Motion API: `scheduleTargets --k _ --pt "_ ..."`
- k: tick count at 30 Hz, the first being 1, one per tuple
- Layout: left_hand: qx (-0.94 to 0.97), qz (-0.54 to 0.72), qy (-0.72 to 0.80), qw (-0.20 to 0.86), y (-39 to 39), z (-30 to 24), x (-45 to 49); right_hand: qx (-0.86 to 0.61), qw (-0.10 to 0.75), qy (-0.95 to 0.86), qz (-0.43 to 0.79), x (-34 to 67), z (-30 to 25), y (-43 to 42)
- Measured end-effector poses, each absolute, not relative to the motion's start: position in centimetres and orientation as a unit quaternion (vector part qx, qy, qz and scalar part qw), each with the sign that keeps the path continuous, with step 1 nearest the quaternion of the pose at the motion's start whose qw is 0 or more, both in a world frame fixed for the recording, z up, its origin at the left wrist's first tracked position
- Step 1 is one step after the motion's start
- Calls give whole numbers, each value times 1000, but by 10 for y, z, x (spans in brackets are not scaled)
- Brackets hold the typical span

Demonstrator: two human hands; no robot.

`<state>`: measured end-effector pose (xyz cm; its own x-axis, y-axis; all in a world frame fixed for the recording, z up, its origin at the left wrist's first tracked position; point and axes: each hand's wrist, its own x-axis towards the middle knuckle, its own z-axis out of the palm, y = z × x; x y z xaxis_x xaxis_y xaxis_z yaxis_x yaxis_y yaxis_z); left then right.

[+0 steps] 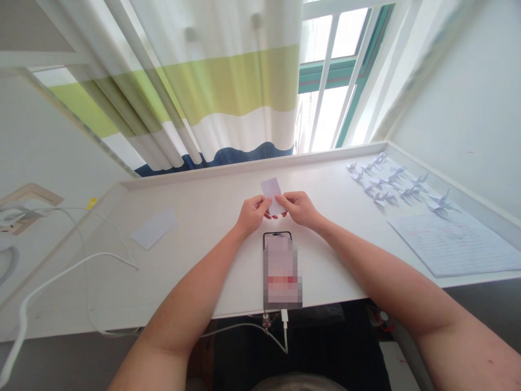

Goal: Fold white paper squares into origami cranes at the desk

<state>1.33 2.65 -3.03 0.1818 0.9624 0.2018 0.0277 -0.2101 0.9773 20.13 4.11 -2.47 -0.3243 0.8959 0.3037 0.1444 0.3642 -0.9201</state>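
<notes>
A small white sheet of paper (pixel 271 188) is held up just above the white desk, between both hands. My left hand (pixel 253 214) pinches its lower left side, thumb in front and fingers behind. On the lower right side, my right hand (pixel 300 207) grips it the same way. The sheet looks flat and slightly tilted; whether it has a fold I cannot tell. Directly below the hands lies a phone (pixel 280 271), its screen blurred out, with a white cable (pixel 284 320) plugged into its bottom end.
Several folded paper cranes (pixel 401 184) stand at the back right, behind a lined sheet with writing (pixel 459 244). Loose white paper (pixel 153 228) lies on the left of the desk (pixel 203 217). A white cable (pixel 61 285) loops over the left end. Behind hangs a striped curtain (pixel 240 81).
</notes>
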Motion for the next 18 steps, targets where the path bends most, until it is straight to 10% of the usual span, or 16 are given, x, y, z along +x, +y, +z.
scheduleTargets --k 18 --pt "566 526 408 486 23 -24 20 -397 366 -761 358 198 -24 44"
